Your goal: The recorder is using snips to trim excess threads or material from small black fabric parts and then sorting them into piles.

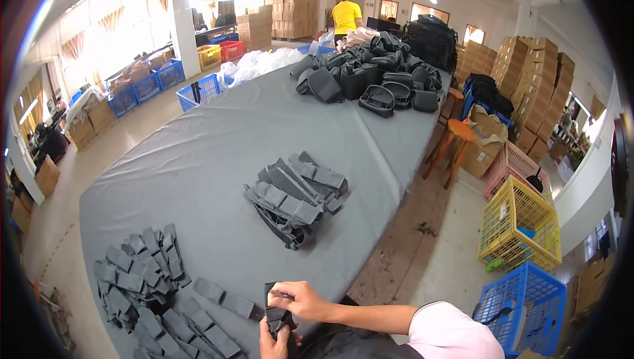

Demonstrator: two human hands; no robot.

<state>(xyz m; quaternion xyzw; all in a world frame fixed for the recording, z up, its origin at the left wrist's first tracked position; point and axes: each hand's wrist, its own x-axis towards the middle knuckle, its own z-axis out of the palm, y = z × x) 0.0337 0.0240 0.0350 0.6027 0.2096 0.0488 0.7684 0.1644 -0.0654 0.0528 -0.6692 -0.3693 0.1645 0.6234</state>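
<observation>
At the near edge of the table, a dark grey fabric piece with pocket-like sections is held upright in front of me. My left hand grips it from below, thumb across its front. My right hand closes over its upper part, with fingers bent at the top opening. Just left of my hands lies a similar grey pocketed strip. Heaps of such strips cover the table's near left corner. A stack of folded grey strips sits farther up the table.
The long table has a grey cover. Black cases are piled at its far end. Along the right side stand a wooden stool, a yellow crate and a blue crate. A person in a yellow shirt stands beyond the table.
</observation>
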